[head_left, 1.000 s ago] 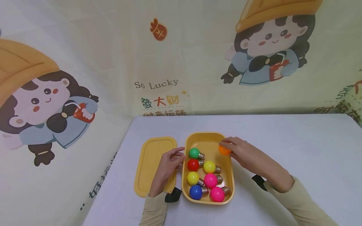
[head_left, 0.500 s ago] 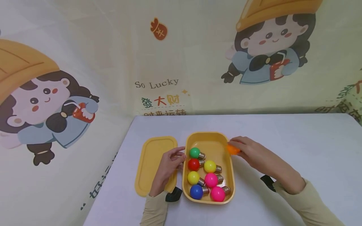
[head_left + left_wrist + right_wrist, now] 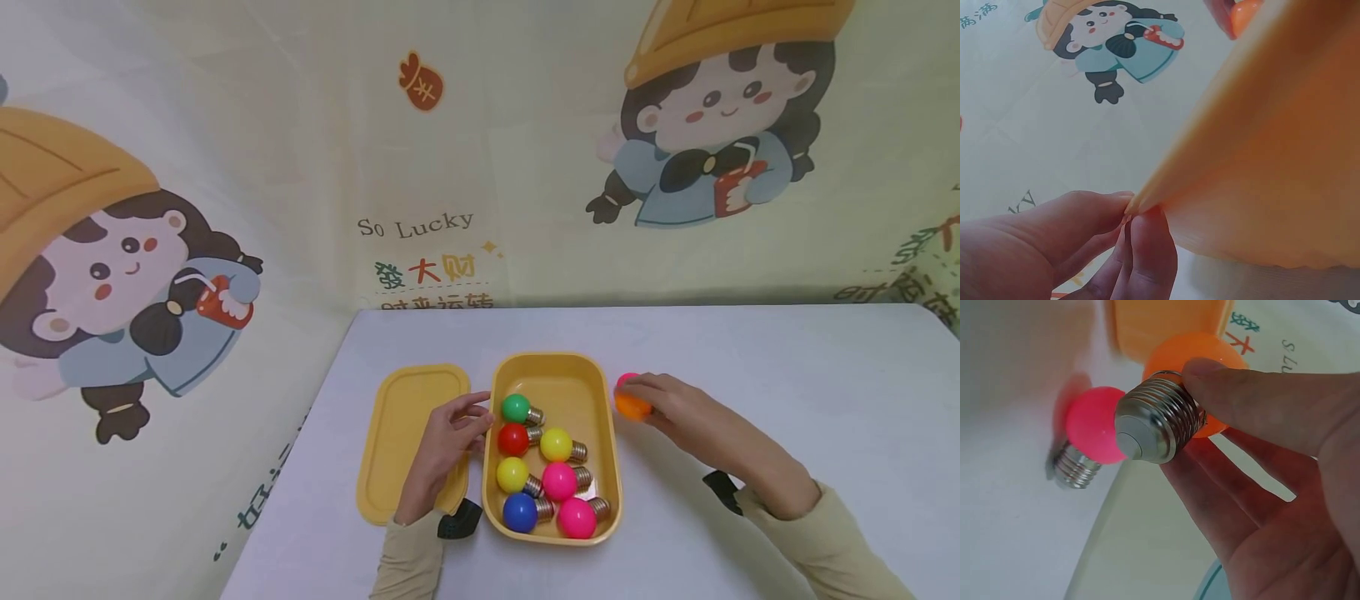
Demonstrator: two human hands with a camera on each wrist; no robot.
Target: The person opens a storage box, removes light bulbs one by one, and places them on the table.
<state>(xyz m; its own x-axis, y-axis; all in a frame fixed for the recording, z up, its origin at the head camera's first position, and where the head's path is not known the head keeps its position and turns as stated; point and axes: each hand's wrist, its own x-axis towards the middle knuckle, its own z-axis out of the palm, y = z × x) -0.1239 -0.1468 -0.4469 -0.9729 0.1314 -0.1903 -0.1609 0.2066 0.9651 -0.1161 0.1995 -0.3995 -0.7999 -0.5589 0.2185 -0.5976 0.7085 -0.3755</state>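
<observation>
My left hand (image 3: 442,446) pinches the left rim of a yellow plastic box (image 3: 558,379); thumb and fingers meet on the rim in the left wrist view. Beyond the box's right wall, my right hand (image 3: 693,425) holds an orange light bulb (image 3: 1194,353) above the table, thumb on it near its silver screw base (image 3: 1154,419). A pink bulb (image 3: 1094,425) lies on the table close behind, partly hidden in the head view. Inside the box lie several bulbs, among them a green bulb (image 3: 515,408), a red bulb (image 3: 513,439) and a blue bulb (image 3: 519,512).
A yellow lid (image 3: 401,433) lies flat left of the box, partly under my left hand and forearm. The white table (image 3: 787,375) stretches away to the right. A printed cloth (image 3: 547,208) hangs behind the table.
My right hand has carried the orange bulb rightward from over the box to outside its right wall. The pink bulb beyond it has come into view. The left hand has stayed put.
</observation>
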